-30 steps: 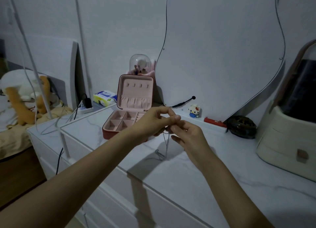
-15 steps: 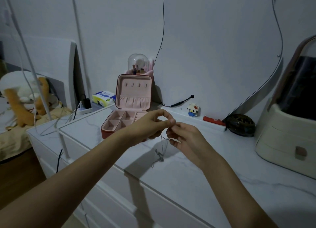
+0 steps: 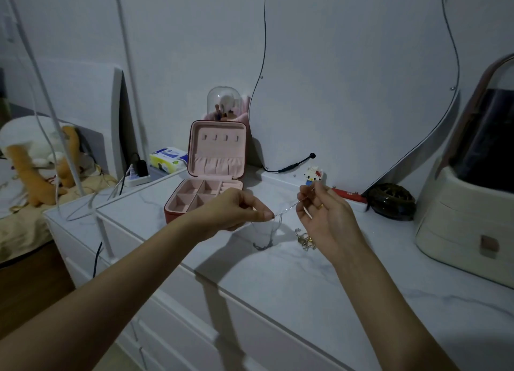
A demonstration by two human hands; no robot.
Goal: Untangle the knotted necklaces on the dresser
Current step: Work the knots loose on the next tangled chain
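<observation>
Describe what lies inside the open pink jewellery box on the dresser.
The jewellery box shows bare pink compartments in its base and small hooks and a gathered pocket in its lid. The left hand covers its front right corner, so that part stays unseen.

open pink jewelry box, mirror, plush toy, tissue pack

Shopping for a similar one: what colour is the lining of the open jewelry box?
Pale pink; the jewelry box lining shows in the head view, with a darker reddish-pink outside.
</observation>
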